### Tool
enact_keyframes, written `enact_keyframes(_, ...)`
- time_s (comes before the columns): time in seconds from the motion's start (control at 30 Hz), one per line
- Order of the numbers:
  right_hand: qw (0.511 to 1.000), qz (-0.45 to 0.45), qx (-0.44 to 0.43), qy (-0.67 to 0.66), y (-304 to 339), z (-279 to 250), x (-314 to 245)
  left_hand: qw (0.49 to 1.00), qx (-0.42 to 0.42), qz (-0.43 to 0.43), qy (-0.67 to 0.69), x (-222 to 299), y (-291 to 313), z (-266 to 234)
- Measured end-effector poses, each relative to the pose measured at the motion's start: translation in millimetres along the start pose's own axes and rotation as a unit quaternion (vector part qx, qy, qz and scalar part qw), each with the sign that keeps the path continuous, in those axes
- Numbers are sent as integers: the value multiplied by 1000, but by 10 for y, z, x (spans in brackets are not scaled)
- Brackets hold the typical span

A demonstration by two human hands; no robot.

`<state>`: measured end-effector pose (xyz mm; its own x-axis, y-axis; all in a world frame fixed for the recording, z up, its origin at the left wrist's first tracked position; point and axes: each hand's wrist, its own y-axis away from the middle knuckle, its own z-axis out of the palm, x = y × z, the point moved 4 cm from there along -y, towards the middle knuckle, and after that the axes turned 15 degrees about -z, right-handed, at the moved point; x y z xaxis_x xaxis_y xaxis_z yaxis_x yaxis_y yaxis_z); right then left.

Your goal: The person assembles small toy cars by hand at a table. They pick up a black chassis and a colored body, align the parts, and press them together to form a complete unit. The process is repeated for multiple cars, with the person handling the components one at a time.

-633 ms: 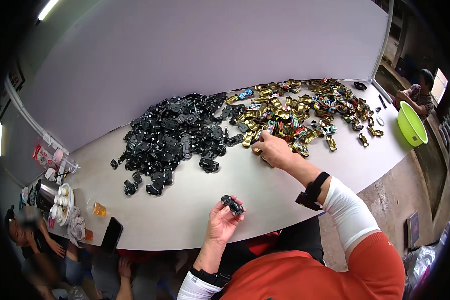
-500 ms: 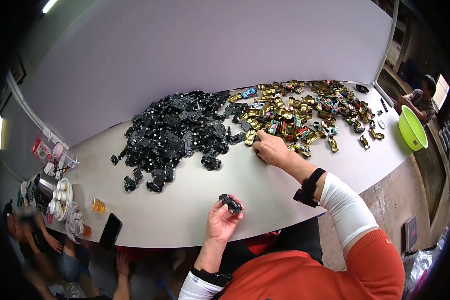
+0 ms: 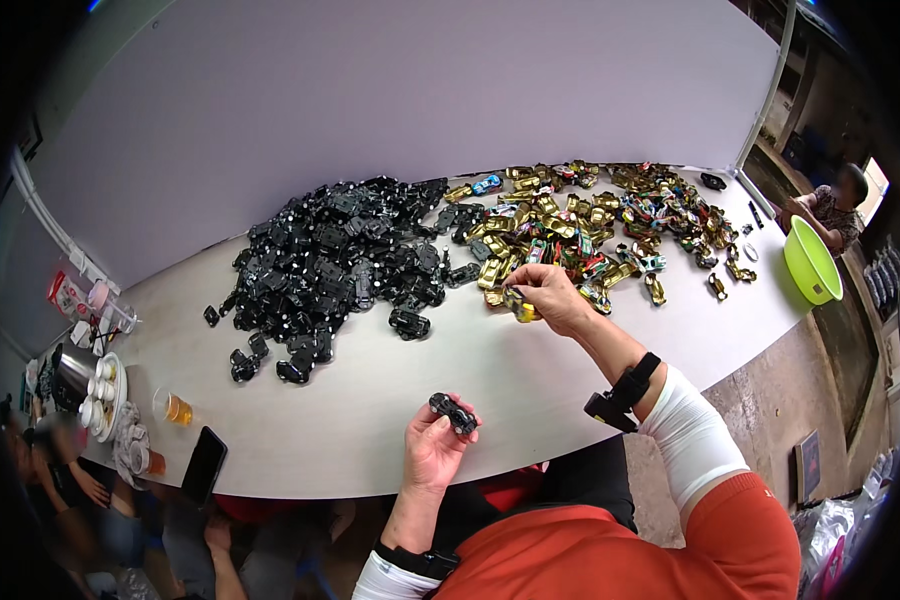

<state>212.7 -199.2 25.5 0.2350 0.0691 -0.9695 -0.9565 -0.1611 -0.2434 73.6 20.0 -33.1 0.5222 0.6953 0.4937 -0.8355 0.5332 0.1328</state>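
Note:
My left hand, near the front edge of the table, closes its fingers round a black toy car chassis. At the near side of the heap of gold and coloured toy car bodies, my right hand pinches a yellow and dark toy car body between thumb and fingers. Part of that body is hidden by the fingertips. Left of the coloured heap lies a large pile of black toy car chassis, with a few pieces loose along its near side.
A green basin stands at the table's right end, with a person beyond it. On the left are a phone, a cup of amber drink and a tray of white cups. Other people sit at the lower left.
My right hand has come away from the coloured heap with a yellow toy car body now showing in its fingers. The left hand still holds the black chassis, turned slightly.

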Motion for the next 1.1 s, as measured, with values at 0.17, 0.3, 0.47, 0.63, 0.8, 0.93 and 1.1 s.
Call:
enact_keyframes(0.17, 984, 2, -47, -170, 297, 386, -29, 995, -56, -68, 37, -50, -30, 160)
enact_keyframes(0.3, 981, 8, -34, -192, 448, 560, 65, 990, -95, -80, 70, -113, -124, 346)
enact_keyframes(0.47, 993, -69, -86, -50, 575, 530, 43, 999, -8, -42, 19, -66, -149, 161)
enact_keyframes(0.63, 995, 8, -92, -30, 577, 349, 172, 999, 37, -23, -2, 23, 0, 57)
enact_keyframes(0.8, 990, 72, -109, -56, 580, 397, 200, 998, 26, -50, -8, -156, -63, 128)
enact_keyframes(0.93, 992, -21, -107, 57, 457, 284, 229, 997, -39, -65, 21, -181, -109, 102)
enact_keyframes(1.1, 980, -79, -118, 143, 482, -3, 350, 996, -36, -57, 52, -222, -116, 94)
